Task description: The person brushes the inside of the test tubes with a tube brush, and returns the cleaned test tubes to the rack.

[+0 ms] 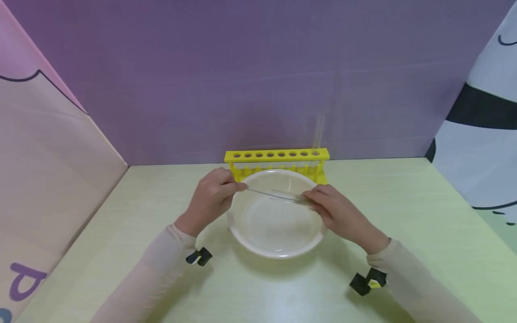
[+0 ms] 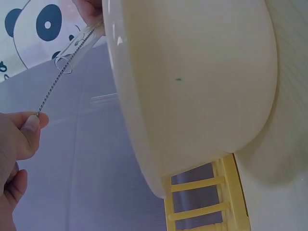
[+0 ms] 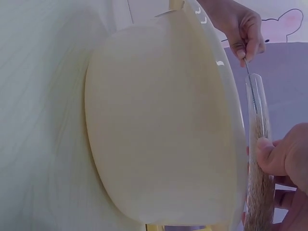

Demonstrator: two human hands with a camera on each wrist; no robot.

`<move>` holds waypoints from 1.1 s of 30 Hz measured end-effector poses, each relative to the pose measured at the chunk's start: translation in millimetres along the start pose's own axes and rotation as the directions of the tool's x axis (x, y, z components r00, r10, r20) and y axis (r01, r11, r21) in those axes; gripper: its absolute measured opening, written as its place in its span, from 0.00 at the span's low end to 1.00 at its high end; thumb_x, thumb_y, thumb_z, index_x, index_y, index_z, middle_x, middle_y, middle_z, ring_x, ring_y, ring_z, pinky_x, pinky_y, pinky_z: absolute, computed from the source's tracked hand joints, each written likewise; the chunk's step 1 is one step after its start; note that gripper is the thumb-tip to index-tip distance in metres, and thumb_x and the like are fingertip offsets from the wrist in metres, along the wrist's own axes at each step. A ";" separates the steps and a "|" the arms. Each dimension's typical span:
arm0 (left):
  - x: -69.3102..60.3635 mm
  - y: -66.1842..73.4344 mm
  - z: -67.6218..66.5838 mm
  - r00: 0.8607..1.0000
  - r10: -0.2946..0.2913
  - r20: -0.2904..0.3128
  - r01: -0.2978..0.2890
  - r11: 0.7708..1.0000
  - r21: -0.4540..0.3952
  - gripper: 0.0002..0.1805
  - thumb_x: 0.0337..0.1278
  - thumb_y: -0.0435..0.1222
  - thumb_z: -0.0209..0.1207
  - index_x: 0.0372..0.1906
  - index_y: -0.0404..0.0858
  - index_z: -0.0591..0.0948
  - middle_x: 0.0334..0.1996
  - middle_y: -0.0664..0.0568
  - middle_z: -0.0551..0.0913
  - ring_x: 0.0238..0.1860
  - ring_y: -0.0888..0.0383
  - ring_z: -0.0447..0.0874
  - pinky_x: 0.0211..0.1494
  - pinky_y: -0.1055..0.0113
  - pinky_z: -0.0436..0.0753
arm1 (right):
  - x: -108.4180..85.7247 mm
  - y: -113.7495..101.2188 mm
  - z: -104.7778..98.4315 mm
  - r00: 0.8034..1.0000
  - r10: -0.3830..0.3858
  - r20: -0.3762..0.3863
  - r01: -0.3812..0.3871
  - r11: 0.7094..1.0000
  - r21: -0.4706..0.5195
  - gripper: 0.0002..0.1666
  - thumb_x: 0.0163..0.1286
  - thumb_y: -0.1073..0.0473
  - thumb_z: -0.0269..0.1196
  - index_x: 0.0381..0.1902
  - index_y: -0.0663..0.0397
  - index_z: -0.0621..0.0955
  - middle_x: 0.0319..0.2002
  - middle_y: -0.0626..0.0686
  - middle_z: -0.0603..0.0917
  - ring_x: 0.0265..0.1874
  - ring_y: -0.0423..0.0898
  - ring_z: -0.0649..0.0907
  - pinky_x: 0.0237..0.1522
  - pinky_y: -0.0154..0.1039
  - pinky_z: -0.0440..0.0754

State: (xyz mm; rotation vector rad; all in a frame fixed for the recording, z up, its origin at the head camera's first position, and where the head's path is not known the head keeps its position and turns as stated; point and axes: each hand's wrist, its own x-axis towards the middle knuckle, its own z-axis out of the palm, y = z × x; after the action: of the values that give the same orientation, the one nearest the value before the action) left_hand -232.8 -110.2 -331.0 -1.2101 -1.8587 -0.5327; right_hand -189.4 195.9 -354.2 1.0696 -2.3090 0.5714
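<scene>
Above a white basin (image 1: 278, 256), my left hand (image 1: 214, 193) pinches the twisted wire handle of a test tube brush (image 2: 57, 79) between thumb and finger. My right hand (image 1: 339, 213) grips a clear glass test tube (image 3: 256, 96), its thumb pressed along the side. The brush's brown bristles (image 3: 260, 197) lie inside the tube, and the wire comes out of the open mouth toward the left hand. Tube and brush lie roughly level over the basin. In the head view the right fingers hide much of the tube.
Behind the basin stands a yellow test tube rack (image 1: 276, 155) with a row of holes. Another clear tube (image 1: 319, 130) stands upright at its right end. A purple backdrop (image 1: 242, 80) rises along the back edge of the pale table (image 1: 161, 197).
</scene>
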 end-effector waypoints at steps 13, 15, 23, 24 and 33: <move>3.7 3.0 4.0 1.000 0.012 0.019 -0.011 1.000 -0.019 0.13 0.39 0.16 0.62 0.26 0.35 0.87 0.18 0.51 0.69 0.22 0.57 0.64 0.26 0.68 0.66 | 5.6 -5.1 4.5 0.999 -0.025 -0.028 0.025 1.000 -0.001 0.22 0.50 0.78 0.67 0.45 0.66 0.80 0.38 0.54 0.81 0.37 0.48 0.79 0.38 0.43 0.79; 4.4 4.0 4.9 1.000 0.019 0.021 -0.019 1.000 -0.022 0.13 0.39 0.15 0.61 0.26 0.35 0.87 0.18 0.51 0.69 0.22 0.57 0.63 0.26 0.68 0.66 | 6.9 -5.6 5.4 0.999 -0.035 -0.036 0.035 0.999 0.001 0.22 0.50 0.78 0.67 0.45 0.65 0.80 0.38 0.54 0.81 0.36 0.48 0.79 0.37 0.42 0.79; 7.6 7.1 8.2 0.999 0.031 0.010 -0.031 0.999 -0.027 0.12 0.37 0.16 0.63 0.25 0.35 0.87 0.18 0.51 0.70 0.22 0.57 0.65 0.27 0.68 0.67 | 10.3 -7.1 7.7 0.999 -0.032 -0.030 0.032 0.999 0.014 0.21 0.51 0.77 0.67 0.45 0.63 0.80 0.37 0.53 0.80 0.35 0.46 0.77 0.37 0.41 0.78; 8.1 7.5 8.6 0.999 0.033 0.008 -0.032 0.999 -0.027 0.12 0.37 0.16 0.63 0.25 0.35 0.87 0.18 0.51 0.70 0.22 0.56 0.65 0.27 0.68 0.67 | 10.7 -7.5 7.8 0.999 -0.030 -0.027 0.031 0.999 0.015 0.21 0.51 0.76 0.67 0.45 0.63 0.80 0.37 0.53 0.80 0.35 0.46 0.77 0.37 0.40 0.78; 9.4 9.5 10.6 0.999 0.042 0.004 -0.042 0.999 -0.016 0.12 0.37 0.16 0.63 0.24 0.35 0.86 0.17 0.52 0.68 0.22 0.57 0.64 0.26 0.68 0.66 | 12.6 -9.0 8.1 1.000 -0.017 -0.014 0.017 0.999 0.029 0.20 0.53 0.76 0.66 0.46 0.63 0.80 0.37 0.53 0.80 0.36 0.46 0.77 0.37 0.41 0.77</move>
State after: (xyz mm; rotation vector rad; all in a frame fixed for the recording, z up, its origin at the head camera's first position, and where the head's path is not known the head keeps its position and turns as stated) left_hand -230.5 -93.3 -330.1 -1.2589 -1.8312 -0.5229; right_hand -191.5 178.8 -351.2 1.0944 -2.2841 0.6060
